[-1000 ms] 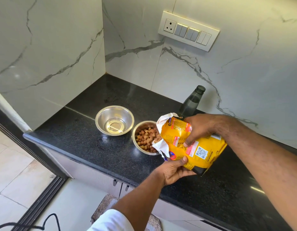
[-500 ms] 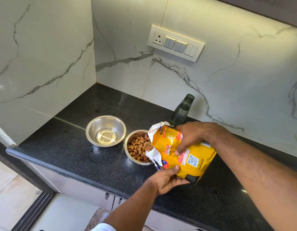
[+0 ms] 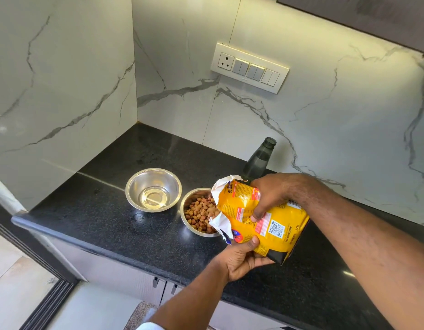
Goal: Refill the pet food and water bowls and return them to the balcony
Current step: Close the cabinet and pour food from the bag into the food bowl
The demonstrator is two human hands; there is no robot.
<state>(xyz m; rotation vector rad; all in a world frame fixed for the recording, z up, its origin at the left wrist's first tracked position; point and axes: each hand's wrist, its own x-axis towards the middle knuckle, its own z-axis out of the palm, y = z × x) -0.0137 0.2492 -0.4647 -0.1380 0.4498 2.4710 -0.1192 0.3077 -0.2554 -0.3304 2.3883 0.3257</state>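
Observation:
A yellow pet food bag (image 3: 272, 225) lies tilted over the black counter (image 3: 106, 215), its torn white mouth over the steel food bowl (image 3: 198, 214), which holds brown kibble. My right hand (image 3: 270, 194) grips the bag from above. My left hand (image 3: 241, 258) holds its lower edge from below, thumb on the front. A second steel bowl (image 3: 153, 189) stands to the left with a little water at its bottom. A dark bottle (image 3: 258, 158) stands behind the bag, against the wall.
Marble walls close the counter's back and left sides, with a switch panel (image 3: 250, 67) above. The counter's front edge runs over white cabinet doors (image 3: 125, 272). A sliding door track (image 3: 46, 303) and tiled floor lie at lower left.
The view has shifted a little; both hands and the bag keep the same hold over the food bowl. The kibble level looks about the same.

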